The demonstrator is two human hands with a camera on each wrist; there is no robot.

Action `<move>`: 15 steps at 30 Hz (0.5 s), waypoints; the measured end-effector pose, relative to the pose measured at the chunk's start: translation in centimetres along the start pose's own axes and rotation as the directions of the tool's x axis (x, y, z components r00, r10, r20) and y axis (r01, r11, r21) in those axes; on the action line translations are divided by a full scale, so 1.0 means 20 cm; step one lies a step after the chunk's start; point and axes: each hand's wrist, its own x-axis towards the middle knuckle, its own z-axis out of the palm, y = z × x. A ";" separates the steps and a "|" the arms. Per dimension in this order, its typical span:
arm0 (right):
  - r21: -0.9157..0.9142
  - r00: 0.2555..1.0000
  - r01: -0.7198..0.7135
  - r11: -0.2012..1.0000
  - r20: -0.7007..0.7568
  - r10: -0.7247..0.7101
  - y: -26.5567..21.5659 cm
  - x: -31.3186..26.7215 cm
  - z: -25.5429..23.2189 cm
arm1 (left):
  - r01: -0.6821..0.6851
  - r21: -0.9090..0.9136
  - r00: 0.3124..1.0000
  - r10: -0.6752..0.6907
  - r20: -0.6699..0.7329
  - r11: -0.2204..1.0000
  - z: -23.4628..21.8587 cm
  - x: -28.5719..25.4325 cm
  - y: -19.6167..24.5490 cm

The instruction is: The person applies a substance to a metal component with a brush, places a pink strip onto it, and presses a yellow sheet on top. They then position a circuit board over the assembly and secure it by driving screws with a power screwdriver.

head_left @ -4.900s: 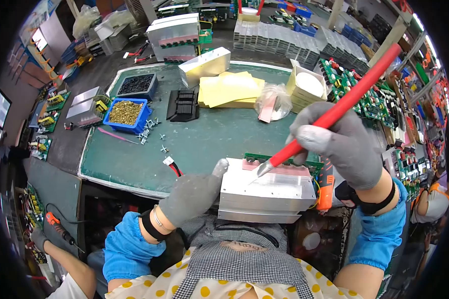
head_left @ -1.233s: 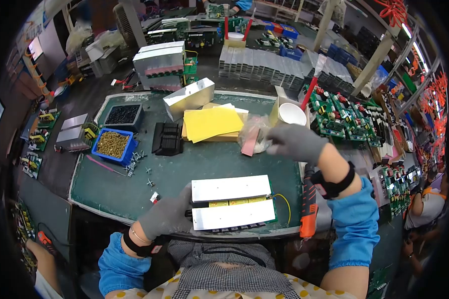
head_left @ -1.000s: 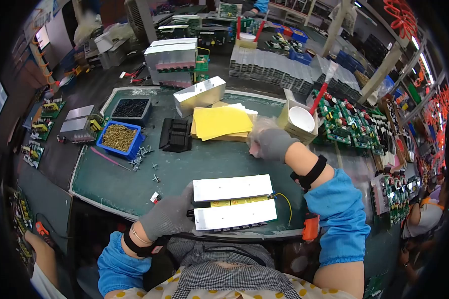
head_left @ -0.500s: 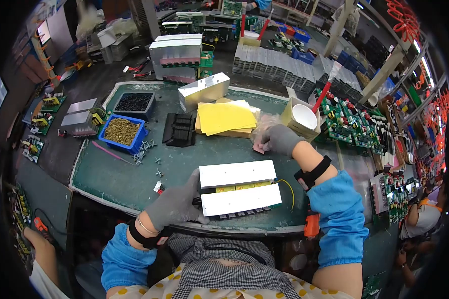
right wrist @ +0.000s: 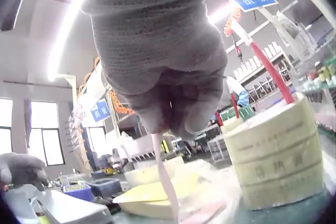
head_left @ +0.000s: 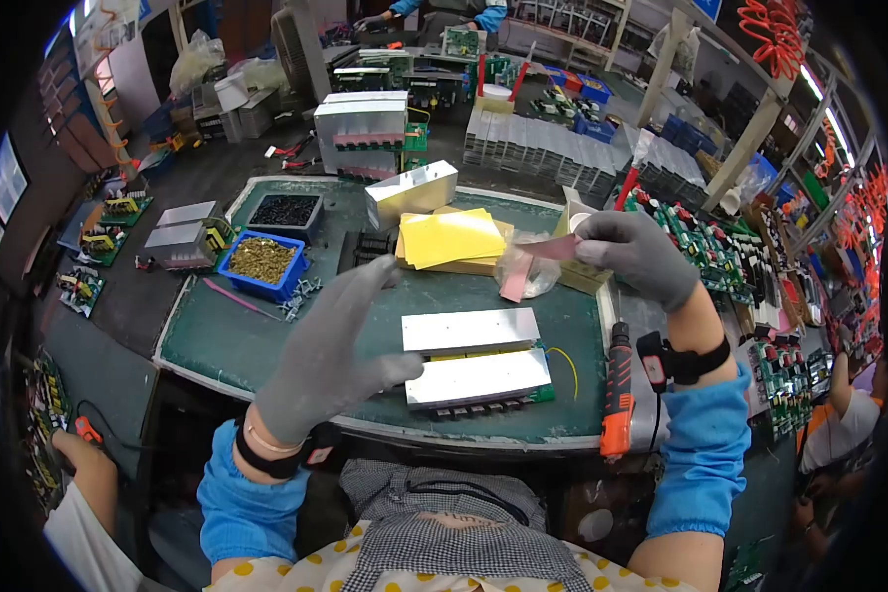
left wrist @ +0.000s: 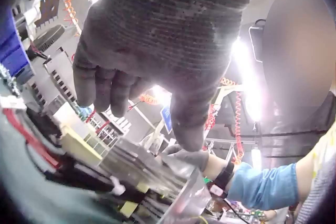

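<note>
My right hand (head_left: pixel 646 259) pinches one end of a thin pink strip (head_left: pixel 553 247) between thumb and fingers, above a clear plastic bag (head_left: pixel 540 282). In the right wrist view the strip (right wrist: pixel 167 182) hangs down from the fingertips. Another pink strip (head_left: pixel 515 280) lies by the bag. An electronic unit with two silver metal blocks (head_left: pixel 479 377) rests on the green mat, yellow parts showing between the blocks and a yellow wire at its right. My left hand (head_left: pixel 331 360) hovers at its left, fingers extended and thumb apart, holding nothing.
Yellow sheets (head_left: pixel 454 239) lie behind the unit. A blue bin of brass-coloured pieces (head_left: pixel 263 264) and a grey bin of black pieces (head_left: pixel 284 213) stand back left. An orange-black power screwdriver (head_left: pixel 618 395) lies right. A box with a tub (right wrist: pixel 278 155) holds a red-handled brush (right wrist: pixel 270 69).
The brush my right hand held over the metal now stands in the tub. That hand has lifted a pink strip from the bag. My left hand has let go of the unit and risen.
</note>
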 end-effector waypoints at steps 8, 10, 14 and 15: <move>0.433 0.966 0.063 0.899 0.199 -0.164 -0.31 -0.38 0.18 | -0.185 -0.325 0.969 0.227 0.096 0.927 0.24 0.20 0.28; 0.452 0.968 0.050 0.891 0.197 -0.154 -0.29 -0.45 0.24 | 0.362 -0.511 0.875 -0.094 0.475 0.780 0.15 0.17 0.41; 0.538 0.982 0.056 0.841 0.123 -0.144 -0.24 -0.55 0.42 | 0.614 -0.473 0.728 -0.222 0.649 0.633 0.18 0.03 0.40; 0.564 0.984 0.073 0.823 0.095 -0.152 -0.23 -0.57 0.46 | 0.590 -0.465 0.745 -0.225 0.627 0.660 0.19 0.00 0.39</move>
